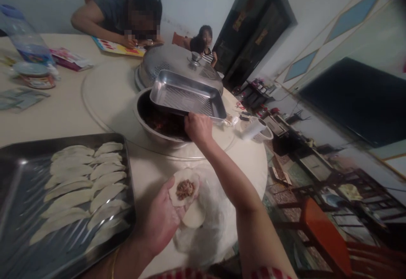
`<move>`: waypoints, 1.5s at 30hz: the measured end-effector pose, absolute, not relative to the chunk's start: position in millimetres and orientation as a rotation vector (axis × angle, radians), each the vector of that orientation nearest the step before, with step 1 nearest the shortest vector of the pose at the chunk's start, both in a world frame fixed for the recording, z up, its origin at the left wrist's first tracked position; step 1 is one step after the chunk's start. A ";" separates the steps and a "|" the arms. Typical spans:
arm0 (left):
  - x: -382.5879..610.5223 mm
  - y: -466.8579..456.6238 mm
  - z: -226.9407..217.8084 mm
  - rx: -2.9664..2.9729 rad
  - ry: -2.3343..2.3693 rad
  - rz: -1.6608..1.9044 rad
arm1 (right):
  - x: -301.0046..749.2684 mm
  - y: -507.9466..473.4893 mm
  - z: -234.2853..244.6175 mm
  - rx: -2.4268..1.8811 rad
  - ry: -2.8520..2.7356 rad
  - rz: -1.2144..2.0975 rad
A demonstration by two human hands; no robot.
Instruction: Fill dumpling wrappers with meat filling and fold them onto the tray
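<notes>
On the fingers and palm of my left hand (pixel 163 215) lies a round dumpling wrapper (pixel 176 186) with a mound of brown filling (pixel 185 189) at its middle. My right hand (pixel 199 127) is at the right rim of a metal bowl (pixel 144 120) holding dark filling (pixel 158 122). Its fingers are curled, and what they grip is hidden. A ribbed steel tray (pixel 187 95) leans over the bowl's far side, just beyond that hand. Below my left hand another wrapper (pixel 194 215) rests on the floured tabletop. Two columns of folded dumplings (pixel 72 169) fill part of the large dark tray (pixel 19 194) at left.
Behind the bowl stands a large lidded steamer (pixel 177 61). A plastic bottle (pixel 25 38) and a jar (pixel 35 75) are at far left. One person (pixel 114 17) bends over a colourful book (pixel 111 46); another (pixel 206 44) sits farther back. An orange chair (pixel 323 232) stands at right.
</notes>
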State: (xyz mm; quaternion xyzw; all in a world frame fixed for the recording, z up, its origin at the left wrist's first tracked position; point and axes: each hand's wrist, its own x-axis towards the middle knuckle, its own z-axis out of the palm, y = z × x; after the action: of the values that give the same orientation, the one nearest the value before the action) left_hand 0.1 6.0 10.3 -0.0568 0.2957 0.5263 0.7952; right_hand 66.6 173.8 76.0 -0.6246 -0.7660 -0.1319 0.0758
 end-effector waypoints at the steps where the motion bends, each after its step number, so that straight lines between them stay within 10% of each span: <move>1: 0.4 5.9 9.8 -0.123 0.631 1.131 | 69.9 172.4 77.8 -1.883 -2.281 -0.412; 30: -1.4 8.9 16.1 -0.117 0.601 1.112 | 125.3 173.7 81.9 -1.968 -2.268 -0.457; 45: 2.4 6.1 21.6 -0.046 0.653 1.021 | 184.5 -23.8 6.4 -1.180 -1.844 -0.108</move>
State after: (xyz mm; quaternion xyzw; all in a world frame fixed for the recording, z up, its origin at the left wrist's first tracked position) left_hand 2.4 6.1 21.6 -0.0217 0.3067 0.4800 0.8216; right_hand 184.5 -23.8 6.4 -0.4789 -0.7483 -0.0439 0.4570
